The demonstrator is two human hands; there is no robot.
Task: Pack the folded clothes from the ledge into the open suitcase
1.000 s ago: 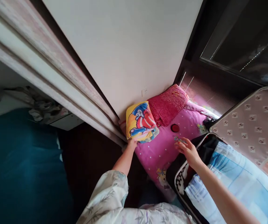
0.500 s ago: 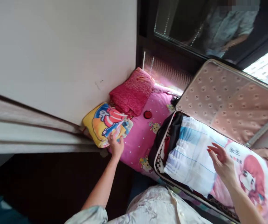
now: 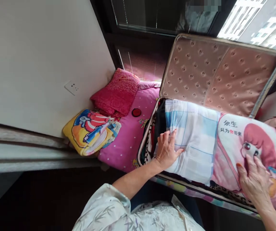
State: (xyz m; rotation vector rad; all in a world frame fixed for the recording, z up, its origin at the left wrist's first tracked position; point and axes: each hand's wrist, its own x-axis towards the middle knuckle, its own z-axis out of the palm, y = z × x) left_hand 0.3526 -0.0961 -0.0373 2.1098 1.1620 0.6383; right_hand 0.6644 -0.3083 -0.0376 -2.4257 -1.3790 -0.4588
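Our left hand (image 3: pixel 167 150) and right hand (image 3: pixel 255 183) press flat, fingers spread and grasping nothing, on the printed quilt (image 3: pixel 207 141) bulging from the suitcase (image 3: pixel 221 69); beneath our fingers it may spring back and slide out.

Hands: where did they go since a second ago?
The left hand left the yellow cartoon cushion and now lies flat on the printed quilt in the open suitcase. The right hand moved onto the quilt's pink end. Cushions stayed put.
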